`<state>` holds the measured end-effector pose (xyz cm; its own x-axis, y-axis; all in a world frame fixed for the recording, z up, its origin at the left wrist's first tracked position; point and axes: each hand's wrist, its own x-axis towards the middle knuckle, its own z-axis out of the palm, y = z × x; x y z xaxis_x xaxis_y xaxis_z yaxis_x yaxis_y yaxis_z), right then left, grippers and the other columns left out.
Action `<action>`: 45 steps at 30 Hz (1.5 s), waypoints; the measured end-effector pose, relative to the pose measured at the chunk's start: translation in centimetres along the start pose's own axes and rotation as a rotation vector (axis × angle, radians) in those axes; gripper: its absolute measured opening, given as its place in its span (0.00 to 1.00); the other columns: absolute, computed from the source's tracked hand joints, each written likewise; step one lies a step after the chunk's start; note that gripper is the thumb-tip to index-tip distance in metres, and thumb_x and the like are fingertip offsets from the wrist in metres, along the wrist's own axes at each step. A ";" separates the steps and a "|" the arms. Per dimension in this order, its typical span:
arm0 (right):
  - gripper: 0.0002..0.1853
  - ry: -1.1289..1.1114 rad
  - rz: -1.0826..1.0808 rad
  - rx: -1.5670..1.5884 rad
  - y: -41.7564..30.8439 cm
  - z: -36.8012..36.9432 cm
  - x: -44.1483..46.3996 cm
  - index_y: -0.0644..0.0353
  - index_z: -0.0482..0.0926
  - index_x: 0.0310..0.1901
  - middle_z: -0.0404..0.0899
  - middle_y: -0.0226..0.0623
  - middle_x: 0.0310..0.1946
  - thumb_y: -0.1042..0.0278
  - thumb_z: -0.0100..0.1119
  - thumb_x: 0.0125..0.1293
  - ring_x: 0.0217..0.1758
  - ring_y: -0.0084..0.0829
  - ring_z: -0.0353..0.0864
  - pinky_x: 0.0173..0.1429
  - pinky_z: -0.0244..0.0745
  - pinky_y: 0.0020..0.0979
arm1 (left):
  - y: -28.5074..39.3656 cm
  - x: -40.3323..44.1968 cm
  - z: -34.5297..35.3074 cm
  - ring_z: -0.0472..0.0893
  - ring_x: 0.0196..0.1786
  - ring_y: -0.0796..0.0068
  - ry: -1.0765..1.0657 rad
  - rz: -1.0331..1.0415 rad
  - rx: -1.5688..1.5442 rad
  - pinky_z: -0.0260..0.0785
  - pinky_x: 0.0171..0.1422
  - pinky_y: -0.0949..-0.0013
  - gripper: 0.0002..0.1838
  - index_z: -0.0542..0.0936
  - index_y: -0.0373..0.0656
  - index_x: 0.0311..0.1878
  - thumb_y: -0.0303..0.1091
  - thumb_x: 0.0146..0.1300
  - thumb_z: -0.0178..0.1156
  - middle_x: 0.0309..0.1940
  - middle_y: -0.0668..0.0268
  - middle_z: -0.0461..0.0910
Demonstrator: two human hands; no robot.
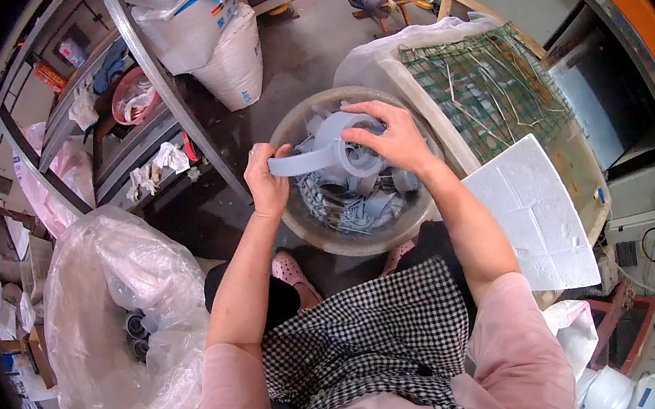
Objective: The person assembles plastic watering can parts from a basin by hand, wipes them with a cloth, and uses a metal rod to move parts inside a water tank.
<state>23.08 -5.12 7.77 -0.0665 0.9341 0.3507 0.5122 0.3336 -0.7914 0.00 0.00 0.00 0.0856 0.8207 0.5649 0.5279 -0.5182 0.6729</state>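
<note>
Left hand has fingers clamped on grey plastic part, right hand grips its round end, above tub; uneven grip may let it slip among grey pieces

Bare forearms reaching forward, angled inward.
Left hand curled in a grip; right hand arched, thumb parted from fingers.

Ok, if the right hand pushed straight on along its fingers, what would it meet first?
The grey plastic piece, which the right hand touches; past that, perhaps the left hand on its other end, though depth is hard to judge.
</note>
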 end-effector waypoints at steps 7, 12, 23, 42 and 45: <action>0.20 0.050 0.284 0.310 5.9 2.2 0.3 0.62 0.79 0.52 0.81 0.36 0.48 0.55 0.49 0.69 0.51 0.25 0.77 0.55 0.70 0.28 | 0.8 -0.5 -3.3 0.76 0.32 0.50 0.041 -0.214 0.053 0.68 0.39 0.59 0.09 0.76 0.38 0.31 0.33 0.59 0.61 0.27 0.51 0.77; 0.20 0.077 0.258 -0.267 12.5 2.5 0.4 0.63 0.78 0.49 0.82 0.45 0.40 0.57 0.61 0.61 0.45 0.36 0.80 0.51 0.72 0.33 | 4.6 -0.7 -13.6 0.70 0.24 0.79 -0.007 -0.510 -0.291 0.60 0.28 0.74 0.12 0.74 0.39 0.38 0.39 0.63 0.61 0.21 0.69 0.71; 0.19 -0.699 0.258 -0.238 15.1 10.4 2.7 0.71 0.77 0.46 0.80 0.39 0.30 0.65 0.64 0.58 0.29 0.27 0.77 0.34 0.71 0.30 | 14.9 -19.1 -35.2 0.65 0.35 0.83 0.126 -0.661 -0.776 0.58 0.37 0.78 0.30 0.66 0.38 0.61 0.37 0.59 0.65 0.35 0.73 0.67; 0.11 -0.943 0.385 -0.376 23.1 9.8 3.4 0.62 0.73 0.34 0.69 0.36 0.22 0.62 0.59 0.60 0.21 0.34 0.68 0.26 0.63 0.36 | 17.3 -47.1 -39.9 0.58 0.17 0.85 1.063 -1.284 -0.852 0.49 0.18 0.78 0.15 0.73 0.37 0.46 0.41 0.69 0.51 0.26 0.70 0.69; 0.12 -0.952 0.380 -0.413 21.3 11.0 3.5 0.62 0.73 0.36 0.70 0.38 0.25 0.61 0.59 0.60 0.25 0.36 0.69 0.30 0.64 0.37 | 21.2 -53.3 -46.2 0.65 0.18 0.78 1.461 -1.450 -0.366 0.54 0.19 0.72 0.12 0.77 0.35 0.35 0.37 0.66 0.55 0.21 0.65 0.71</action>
<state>24.35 6.68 -13.41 -0.3851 0.7415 -0.5494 0.8738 0.1014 -0.4756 -32.37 -65.87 6.24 -0.8117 -0.0656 -0.5803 -0.5821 0.0111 0.8130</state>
